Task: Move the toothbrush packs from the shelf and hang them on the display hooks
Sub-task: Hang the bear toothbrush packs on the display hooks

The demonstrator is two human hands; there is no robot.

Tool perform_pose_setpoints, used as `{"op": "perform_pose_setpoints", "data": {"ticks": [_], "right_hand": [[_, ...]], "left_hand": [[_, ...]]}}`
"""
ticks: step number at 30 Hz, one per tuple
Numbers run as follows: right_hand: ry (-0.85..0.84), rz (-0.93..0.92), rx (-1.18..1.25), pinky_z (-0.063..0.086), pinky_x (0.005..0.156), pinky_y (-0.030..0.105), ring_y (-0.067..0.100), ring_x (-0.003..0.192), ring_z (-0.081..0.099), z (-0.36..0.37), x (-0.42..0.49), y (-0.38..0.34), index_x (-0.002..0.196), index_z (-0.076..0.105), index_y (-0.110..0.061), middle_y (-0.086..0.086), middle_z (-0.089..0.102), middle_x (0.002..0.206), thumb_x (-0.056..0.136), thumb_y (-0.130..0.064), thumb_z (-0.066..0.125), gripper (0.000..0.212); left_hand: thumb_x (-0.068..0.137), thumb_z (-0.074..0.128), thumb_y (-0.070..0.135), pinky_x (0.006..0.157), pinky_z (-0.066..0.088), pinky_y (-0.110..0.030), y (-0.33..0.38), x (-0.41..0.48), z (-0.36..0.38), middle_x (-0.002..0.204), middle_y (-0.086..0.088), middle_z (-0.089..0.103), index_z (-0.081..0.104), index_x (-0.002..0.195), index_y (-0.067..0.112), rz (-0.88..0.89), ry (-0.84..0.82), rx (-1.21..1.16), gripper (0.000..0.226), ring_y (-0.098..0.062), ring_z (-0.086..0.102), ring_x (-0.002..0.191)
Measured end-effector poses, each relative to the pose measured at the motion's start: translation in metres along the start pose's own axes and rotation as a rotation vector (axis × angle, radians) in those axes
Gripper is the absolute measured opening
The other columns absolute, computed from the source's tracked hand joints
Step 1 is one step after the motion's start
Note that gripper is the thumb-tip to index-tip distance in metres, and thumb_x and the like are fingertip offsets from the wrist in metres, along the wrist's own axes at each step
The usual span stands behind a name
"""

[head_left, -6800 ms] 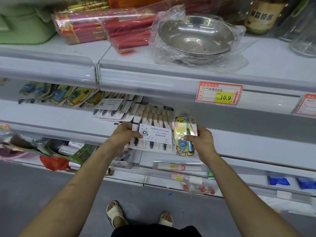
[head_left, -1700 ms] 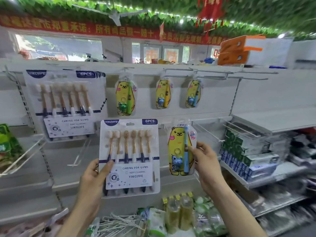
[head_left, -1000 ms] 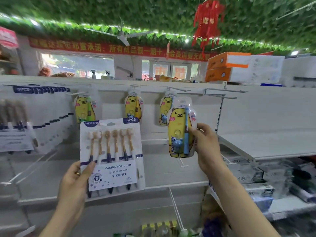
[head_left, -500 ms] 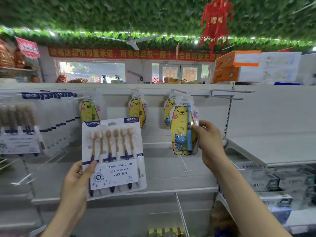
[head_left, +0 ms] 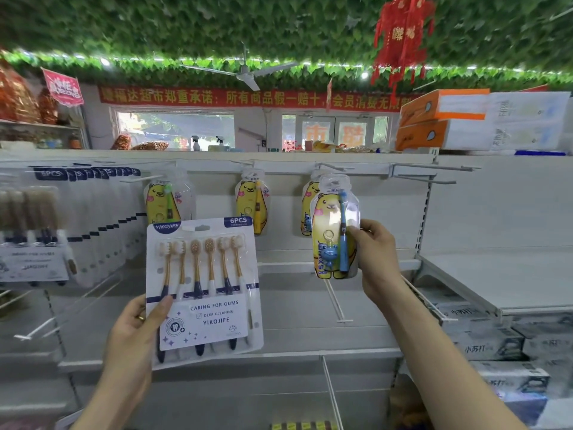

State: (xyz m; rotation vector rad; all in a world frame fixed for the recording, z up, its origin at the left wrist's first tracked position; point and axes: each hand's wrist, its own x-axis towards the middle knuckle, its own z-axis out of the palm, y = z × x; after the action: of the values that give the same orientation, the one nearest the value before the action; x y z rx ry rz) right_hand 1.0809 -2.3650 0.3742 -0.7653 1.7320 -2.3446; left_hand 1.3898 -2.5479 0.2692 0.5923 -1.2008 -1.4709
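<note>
My left hand [head_left: 131, 339] grips the lower left corner of a white six-brush pack [head_left: 204, 290], held upright in front of the display wall. My right hand [head_left: 376, 259] pinches the right edge of a yellow bear-shaped kids' toothbrush pack [head_left: 333, 228]. Its top hole is just below a hook [head_left: 336, 166] on the top rail, and it overlaps a matching bear pack [head_left: 307, 209] hanging there. Two more bear packs [head_left: 252, 206] [head_left: 164, 203] hang further left. A row of several six-brush packs [head_left: 46, 225] hangs at the far left.
Bare double hooks [head_left: 434, 173] stick out of the rail at the right. White wire dividers [head_left: 335, 301] jut from the shelves below. A white shelf [head_left: 502, 280] and stacked toothpaste boxes [head_left: 486, 346] sit at the right. Orange tissue boxes [head_left: 443, 119] rest on top.
My right hand has lifted the bear pack up toward the top rail hook. My left hand with the six-brush pack has stayed roughly where it was.
</note>
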Motion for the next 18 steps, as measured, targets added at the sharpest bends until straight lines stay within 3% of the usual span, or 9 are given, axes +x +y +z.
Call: {"op": "perform_pose_setpoints", "data": {"ticks": [9,13,18], "right_hand": [[-0.039,0.063,-0.023,0.055,0.053,0.021,0.013,0.086,0.072,0.026,0.085,0.032,0.123,0.058,-0.008,0.005,0.07,0.105,0.107,-0.013,0.055,0.017],[-0.065,0.107,-0.034,0.056,0.057,0.028,0.016,0.086,0.072,0.038,0.121,0.042,0.122,0.057,-0.009,0.01,0.07,0.113,0.107,-0.012,0.054,0.015],[-0.077,0.137,-0.012,0.057,0.056,0.028,0.016,0.086,0.073,0.046,0.148,0.053,0.127,0.057,-0.007,0.01,0.071,0.116,0.107,-0.011,0.053,0.02]], "left_hand": [[0.089,0.071,0.024,0.062,0.066,-0.035,-0.004,-0.006,-0.006,0.096,-0.012,0.081,0.067,0.116,0.012,-0.004,0.045,0.057,0.03,-0.023,0.079,0.077],[0.096,0.068,0.014,0.058,0.065,-0.03,-0.007,-0.01,-0.007,0.09,-0.009,0.081,0.068,0.112,0.01,0.004,0.103,0.067,0.017,-0.018,0.078,0.07],[0.098,0.065,0.007,0.055,0.063,-0.028,-0.009,-0.012,-0.013,0.079,-0.002,0.079,0.067,0.109,0.009,0.029,0.178,0.084,0.011,-0.014,0.075,0.063]]}}
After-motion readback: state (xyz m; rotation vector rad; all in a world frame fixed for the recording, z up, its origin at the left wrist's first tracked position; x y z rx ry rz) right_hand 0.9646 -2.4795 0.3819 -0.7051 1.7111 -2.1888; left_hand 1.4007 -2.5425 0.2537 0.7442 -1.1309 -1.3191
